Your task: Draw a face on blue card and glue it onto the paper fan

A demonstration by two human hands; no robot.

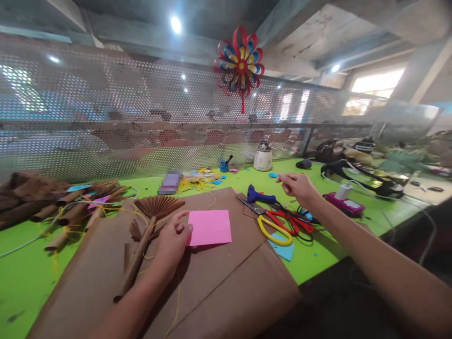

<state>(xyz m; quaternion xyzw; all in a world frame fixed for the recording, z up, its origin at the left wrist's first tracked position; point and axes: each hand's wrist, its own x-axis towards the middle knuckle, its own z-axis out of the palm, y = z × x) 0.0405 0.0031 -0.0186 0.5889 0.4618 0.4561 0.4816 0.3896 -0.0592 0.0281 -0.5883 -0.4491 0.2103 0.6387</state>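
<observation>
A perforated metal screen runs across the far edge of the work area, and a red, blue and yellow paper flower hangs on it. Below lies the bright green tabletop, and on its near half a wide sheet of brown cardboard reaches right to the front edge.

At the left end of the tabletop sits a heap of rolled brown paper tubes with loose yellow strands tangled through them. On the cardboard lies a brown pleated paper fan on a rolled paper handle, the handle pointing toward the person.

The left hand rests on the cardboard just beside that fan, its fingers curled together with the fingertips pressing the left edge of a pink paper square, which lies flat near the middle of the cardboard. The right hand is raised above the tabletop, well apart from the pink square, its thumb and forefinger pinched together (whether anything sits between them I cannot tell).

Under the right hand lies a pile of scissors with yellow, red and black handles, touching one another, and just behind them a blue glue gun. Farther back stands a small white pot, with a blue cup to its left.
</observation>
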